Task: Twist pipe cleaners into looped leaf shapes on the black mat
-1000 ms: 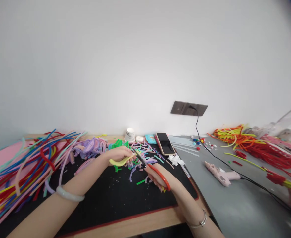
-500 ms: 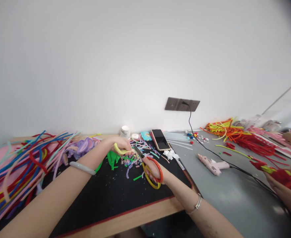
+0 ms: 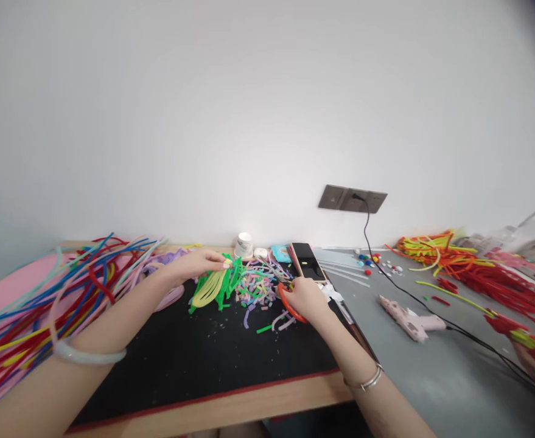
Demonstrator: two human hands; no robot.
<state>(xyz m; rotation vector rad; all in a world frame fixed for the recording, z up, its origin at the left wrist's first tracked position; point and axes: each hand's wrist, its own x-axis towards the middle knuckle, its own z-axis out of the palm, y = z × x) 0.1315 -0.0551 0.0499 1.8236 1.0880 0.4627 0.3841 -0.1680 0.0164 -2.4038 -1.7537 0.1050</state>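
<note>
My left hand [image 3: 198,263] is closed in a pinch at the top of a bundle of yellow pipe cleaner loops [image 3: 210,291], which hangs down over the black mat. Bunched green pipe cleaners [image 3: 230,280] lie right beside and partly behind it. My right hand [image 3: 309,299] grips a pair of scissors with an orange-red handle [image 3: 290,305], beside the phone [image 3: 307,261]. The blades lean toward the wall above a heap of short pastel pipe cleaner scraps [image 3: 258,287]; their tips are hard to make out.
Long coloured pipe cleaners [image 3: 80,292] pile up at left. A paper cup [image 3: 244,244] stands near the wall. On the grey table lie a pink glue gun [image 3: 411,319] with its black cord, pom-poms [image 3: 372,260] and red pipe cleaners [image 3: 490,283]. Another person's hand [image 3: 534,359] holds red-and-green work at right.
My left hand has moved left with the yellow loops, away from the blades, and they now hang beside the green bunch. My right hand has shifted up toward the phone with the scissors.
</note>
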